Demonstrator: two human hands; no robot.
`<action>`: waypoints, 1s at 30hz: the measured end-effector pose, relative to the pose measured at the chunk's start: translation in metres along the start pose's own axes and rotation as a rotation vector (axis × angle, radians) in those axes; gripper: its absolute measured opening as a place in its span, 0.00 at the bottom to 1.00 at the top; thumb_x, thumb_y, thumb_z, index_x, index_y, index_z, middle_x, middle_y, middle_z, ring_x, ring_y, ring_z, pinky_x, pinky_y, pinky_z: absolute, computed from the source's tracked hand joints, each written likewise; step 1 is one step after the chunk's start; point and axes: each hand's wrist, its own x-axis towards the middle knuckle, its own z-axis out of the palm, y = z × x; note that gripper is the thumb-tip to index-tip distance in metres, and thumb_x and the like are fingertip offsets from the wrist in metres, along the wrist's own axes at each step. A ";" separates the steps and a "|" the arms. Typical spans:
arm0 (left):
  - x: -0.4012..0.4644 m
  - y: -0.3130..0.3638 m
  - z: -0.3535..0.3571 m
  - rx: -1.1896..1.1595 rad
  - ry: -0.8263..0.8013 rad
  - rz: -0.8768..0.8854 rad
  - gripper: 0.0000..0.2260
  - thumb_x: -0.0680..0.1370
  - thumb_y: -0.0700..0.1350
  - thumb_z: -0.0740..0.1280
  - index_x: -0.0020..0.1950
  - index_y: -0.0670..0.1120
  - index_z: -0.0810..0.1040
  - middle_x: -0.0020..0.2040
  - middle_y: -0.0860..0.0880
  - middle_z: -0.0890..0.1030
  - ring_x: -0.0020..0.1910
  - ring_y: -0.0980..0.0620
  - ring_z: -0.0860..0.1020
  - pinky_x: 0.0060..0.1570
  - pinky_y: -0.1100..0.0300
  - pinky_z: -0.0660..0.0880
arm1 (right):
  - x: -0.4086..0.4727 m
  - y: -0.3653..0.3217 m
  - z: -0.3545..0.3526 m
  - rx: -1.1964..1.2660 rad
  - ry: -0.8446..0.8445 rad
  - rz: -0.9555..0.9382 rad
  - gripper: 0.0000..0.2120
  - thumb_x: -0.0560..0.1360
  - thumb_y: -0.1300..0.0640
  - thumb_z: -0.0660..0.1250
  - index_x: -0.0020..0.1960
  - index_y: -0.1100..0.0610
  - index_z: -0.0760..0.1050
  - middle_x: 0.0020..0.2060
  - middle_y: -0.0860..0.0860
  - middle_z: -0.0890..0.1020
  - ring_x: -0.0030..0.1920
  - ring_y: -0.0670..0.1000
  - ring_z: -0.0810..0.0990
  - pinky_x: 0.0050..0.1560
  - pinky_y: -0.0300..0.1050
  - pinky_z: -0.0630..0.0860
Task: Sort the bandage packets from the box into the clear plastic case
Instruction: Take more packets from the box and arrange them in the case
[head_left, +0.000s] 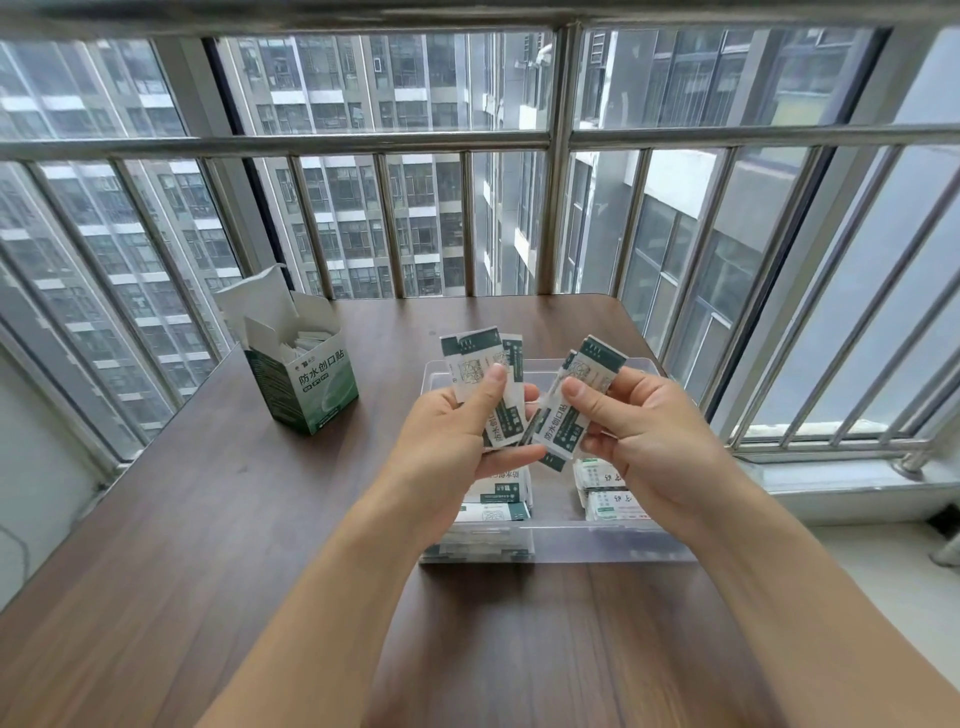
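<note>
Both hands pinch bandage packets (fanned) above the clear case.

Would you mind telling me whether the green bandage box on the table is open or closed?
Open. The green box stands upright with its top flaps raised, and white packets show inside.

Left hand, right hand raised, fingers pinching

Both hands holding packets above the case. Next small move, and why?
Probably lower the right hand and lay its packets in the clear case. Both hands hold packets above it, stacks already lie inside, and the left hand holds more.
</note>
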 end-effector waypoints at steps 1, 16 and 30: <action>0.000 0.000 0.000 -0.006 0.003 0.003 0.14 0.81 0.48 0.65 0.51 0.37 0.83 0.47 0.40 0.86 0.45 0.45 0.86 0.34 0.62 0.82 | 0.000 -0.001 -0.001 0.019 -0.005 0.001 0.11 0.70 0.57 0.70 0.50 0.60 0.82 0.44 0.57 0.87 0.48 0.59 0.85 0.51 0.55 0.78; 0.006 -0.007 -0.004 0.016 0.069 0.043 0.11 0.68 0.43 0.76 0.48 0.43 0.84 0.44 0.47 0.87 0.39 0.53 0.85 0.28 0.66 0.76 | 0.004 -0.002 0.006 0.079 -0.041 -0.035 0.11 0.73 0.62 0.70 0.55 0.64 0.80 0.49 0.61 0.86 0.49 0.57 0.86 0.44 0.47 0.83; 0.000 0.002 0.001 0.120 -0.086 -0.046 0.08 0.81 0.45 0.66 0.54 0.43 0.81 0.45 0.44 0.86 0.36 0.52 0.83 0.27 0.65 0.76 | 0.002 -0.005 0.003 0.019 -0.057 -0.130 0.16 0.66 0.62 0.74 0.53 0.62 0.81 0.46 0.60 0.86 0.49 0.62 0.85 0.48 0.52 0.84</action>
